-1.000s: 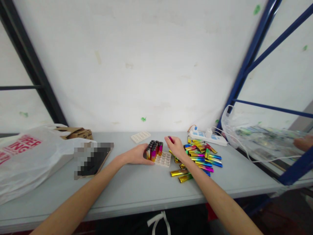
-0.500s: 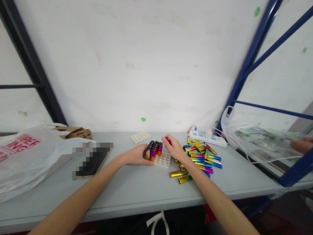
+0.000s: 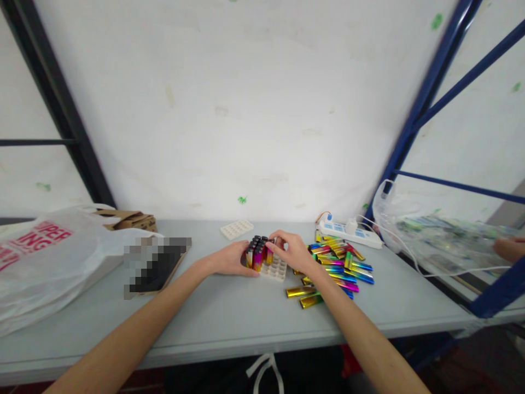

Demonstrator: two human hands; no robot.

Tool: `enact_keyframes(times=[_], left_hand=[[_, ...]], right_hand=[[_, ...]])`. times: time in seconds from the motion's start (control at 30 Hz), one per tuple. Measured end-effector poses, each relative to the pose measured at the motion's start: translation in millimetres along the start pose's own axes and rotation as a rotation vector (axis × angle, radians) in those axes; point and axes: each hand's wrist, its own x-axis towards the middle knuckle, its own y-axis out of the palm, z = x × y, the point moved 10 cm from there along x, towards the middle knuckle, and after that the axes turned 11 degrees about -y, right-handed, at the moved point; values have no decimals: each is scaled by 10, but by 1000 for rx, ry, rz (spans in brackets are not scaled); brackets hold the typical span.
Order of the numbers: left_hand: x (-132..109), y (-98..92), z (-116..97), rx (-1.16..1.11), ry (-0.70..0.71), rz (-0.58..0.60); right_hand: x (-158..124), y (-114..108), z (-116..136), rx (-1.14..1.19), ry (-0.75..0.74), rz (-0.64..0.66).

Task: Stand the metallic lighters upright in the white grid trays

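A white tray with rows of holes point(image 3: 276, 269) lies on the table. Upright in its left part stand several shiny purple-and-gold tubes with black tops point(image 3: 257, 254). My left hand point(image 3: 232, 260) curves round the tray's left end, thumb on the near side and fingers behind the tubes, steadying it. Over the right side of the standing group, my right hand point(image 3: 287, 249) is closed in a pinch on a shiny tube, mostly hidden by the fingers. Just right of that hand lies a loose pile of glossy multicoloured tubes point(image 3: 338, 268).
Behind the tray lies a second white holed tray point(image 3: 237, 229). A power strip point(image 3: 350, 232) with cables sits at the back right. To the left are a dark phone-like slab point(image 3: 158, 268), cardboard point(image 3: 131, 220) and a white plastic bag point(image 3: 61, 262). Another person's hand point(image 3: 511, 249) shows at far right.
My right hand has moved left and down with the tube, from above the tray's right part to beside the standing tubes. My left hand stays in place.
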Motion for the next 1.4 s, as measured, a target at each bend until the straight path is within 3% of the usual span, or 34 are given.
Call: enact_keyframes(times=[1.4], left_hand=[[7, 15, 5, 36, 1, 6]], right_hand=[[-19, 16, -22, 85, -8, -57]])
